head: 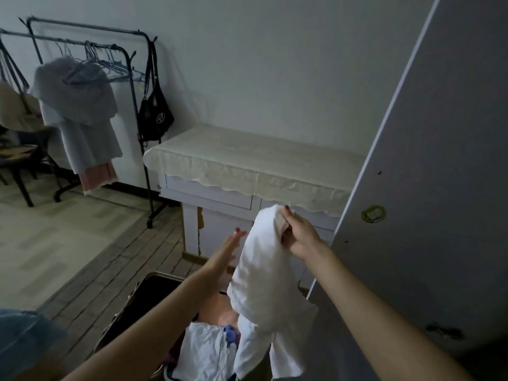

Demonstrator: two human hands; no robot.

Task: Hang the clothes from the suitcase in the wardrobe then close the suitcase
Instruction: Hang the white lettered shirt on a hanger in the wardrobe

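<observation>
Head: right hand (298, 236) pinches white garment (264, 284); left hand (229, 247) flat.

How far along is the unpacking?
Early to midway. A grey garment already hangs on the rack. The right hand holds up a white garment; the left hand is open. The suitcase stays open, with folded clothes inside.

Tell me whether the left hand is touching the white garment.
Apart. The head view shows the left hand open, with dark floor visible between its fingertips and the white garment, which the right hand holds up.
</observation>
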